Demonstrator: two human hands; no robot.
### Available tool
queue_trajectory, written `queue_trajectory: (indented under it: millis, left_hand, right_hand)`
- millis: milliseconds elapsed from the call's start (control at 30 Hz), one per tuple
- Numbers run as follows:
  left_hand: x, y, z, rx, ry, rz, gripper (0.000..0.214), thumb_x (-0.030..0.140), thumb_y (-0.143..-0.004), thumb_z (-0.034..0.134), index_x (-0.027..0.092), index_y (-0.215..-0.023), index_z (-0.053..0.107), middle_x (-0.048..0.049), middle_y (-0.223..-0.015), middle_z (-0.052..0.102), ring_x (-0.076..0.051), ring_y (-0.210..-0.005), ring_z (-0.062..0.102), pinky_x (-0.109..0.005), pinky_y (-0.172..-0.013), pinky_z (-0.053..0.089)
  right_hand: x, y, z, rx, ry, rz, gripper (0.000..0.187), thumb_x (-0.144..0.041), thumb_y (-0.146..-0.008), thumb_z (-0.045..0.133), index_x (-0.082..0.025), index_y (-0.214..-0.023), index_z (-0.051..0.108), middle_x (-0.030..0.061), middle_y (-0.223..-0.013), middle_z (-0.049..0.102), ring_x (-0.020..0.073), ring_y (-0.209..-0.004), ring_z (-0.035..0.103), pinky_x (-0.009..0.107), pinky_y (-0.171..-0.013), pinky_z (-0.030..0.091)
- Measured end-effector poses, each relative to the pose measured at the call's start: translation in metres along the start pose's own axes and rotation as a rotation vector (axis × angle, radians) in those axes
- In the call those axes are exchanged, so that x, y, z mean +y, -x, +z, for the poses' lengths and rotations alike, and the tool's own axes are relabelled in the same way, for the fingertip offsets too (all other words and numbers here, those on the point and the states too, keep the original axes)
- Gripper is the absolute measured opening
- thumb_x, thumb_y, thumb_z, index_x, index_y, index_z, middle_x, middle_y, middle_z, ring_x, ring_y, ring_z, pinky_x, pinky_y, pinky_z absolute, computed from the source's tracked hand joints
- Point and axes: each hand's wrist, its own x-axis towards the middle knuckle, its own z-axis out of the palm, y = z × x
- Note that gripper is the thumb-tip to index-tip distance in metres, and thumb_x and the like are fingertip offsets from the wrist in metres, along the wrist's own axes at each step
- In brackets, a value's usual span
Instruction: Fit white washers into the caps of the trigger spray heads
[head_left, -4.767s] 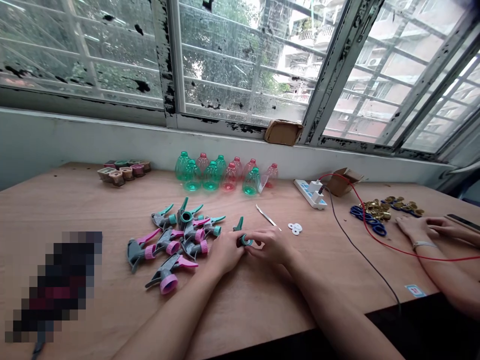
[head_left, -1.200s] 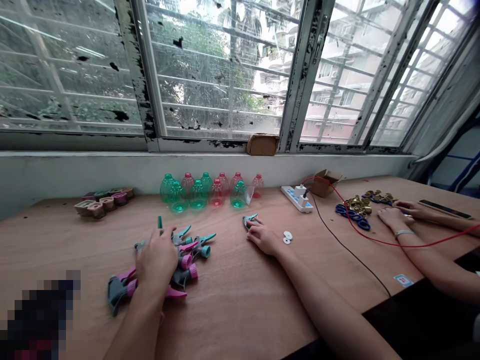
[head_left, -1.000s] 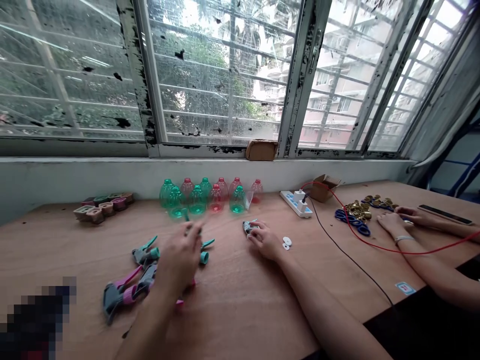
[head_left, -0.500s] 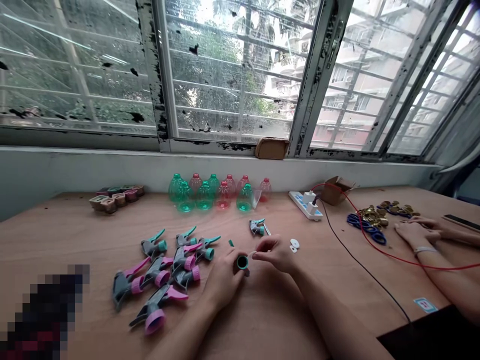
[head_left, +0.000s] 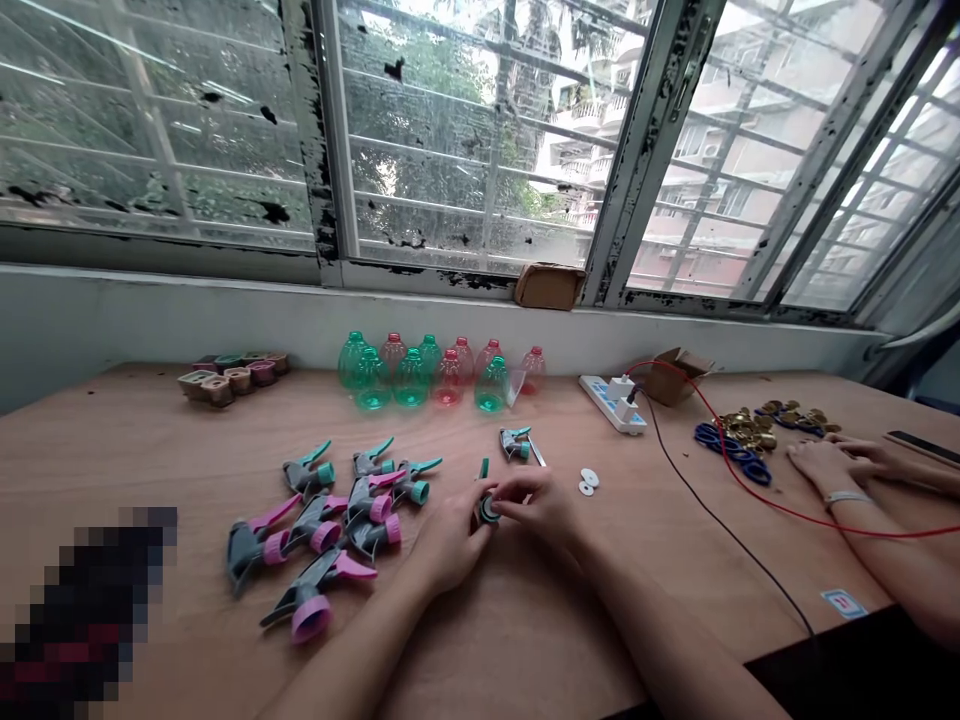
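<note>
My left hand [head_left: 454, 535] is closed around a spray trigger head [head_left: 484, 468] with a green lever, its round collar turned up toward me. The fingertips of my right hand [head_left: 536, 503] pinch a small pale washer [head_left: 490, 508] at the mouth of that collar; they partly cover it. A few white washers [head_left: 589, 478] lie on the table to the right. Just beyond my hands sits another grey and teal trigger head [head_left: 514, 442], beside a slim metallic strip [head_left: 537, 450]. Several grey trigger heads with pink or teal parts [head_left: 311, 615] are grouped left of my left hand.
Green and pink clear bottles [head_left: 411, 380] stand along the wall. A power strip [head_left: 611, 403] with cables and a cardboard box [head_left: 675, 378] sit at back right. Another person's hands [head_left: 832, 465] rest near blue scissors-like handles [head_left: 739, 455]. Small containers [head_left: 225, 380] are at back left.
My right fingers have moved left with the pale washer, from beside the collar to its mouth. The trigger head has turned in my left hand, so its green lever shows more upright.
</note>
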Motion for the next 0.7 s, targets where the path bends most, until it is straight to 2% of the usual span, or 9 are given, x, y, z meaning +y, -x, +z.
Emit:
queue_trajectory:
  millis: [200,367,500,700]
  left_hand:
    - [0.000,0.000,0.002,0.007,-0.015,0.009,0.058,0.012,-0.077,0.054,0.025,-0.133,0.047,-0.0041,-0.107,0.068,-0.020,-0.092,0.063,-0.027,-0.079,0.047]
    - [0.001,0.000,0.002,0.000,0.000,0.041,0.050,0.011,-0.080,0.050,0.028,-0.126,0.054,-0.0016,-0.113,0.067,-0.019,-0.101,0.061,-0.026,-0.083,0.046]
    - [0.002,0.000,0.003,0.003,0.009,0.047,0.049,0.010,-0.080,0.049,0.027,-0.125,0.055,-0.0020,-0.119,0.064,-0.019,-0.108,0.058,-0.027,-0.090,0.045]
    - [0.005,-0.001,0.004,-0.012,0.010,0.037,0.052,0.007,-0.078,0.048,0.025,-0.127,0.055,-0.0026,-0.119,0.064,-0.020,-0.108,0.058,-0.028,-0.091,0.045]
  right_hand:
    - [-0.005,0.001,0.002,0.012,0.142,-0.092,0.010,-0.028,-0.077,0.070,-0.018,-0.075,0.071,0.0024,-0.070,0.063,0.0098,-0.055,0.050,0.022,-0.050,0.040]
    - [-0.016,0.003,-0.005,-0.087,0.402,-0.198,0.009,-0.020,-0.081,0.065,-0.023,-0.078,0.073,0.0007,-0.072,0.066,0.0101,-0.059,0.053,0.022,-0.057,0.039]
    - [-0.020,0.003,-0.007,-0.085,0.522,-0.203,0.008,-0.022,-0.080,0.066,-0.025,-0.077,0.073,-0.0007,-0.071,0.066,0.0103,-0.061,0.054,0.022,-0.059,0.037]
    - [-0.025,0.004,-0.004,-0.109,0.542,-0.160,0.010,-0.020,-0.080,0.064,-0.024,-0.077,0.073,-0.0007,-0.068,0.064,0.0102,-0.061,0.055,0.021,-0.059,0.037]
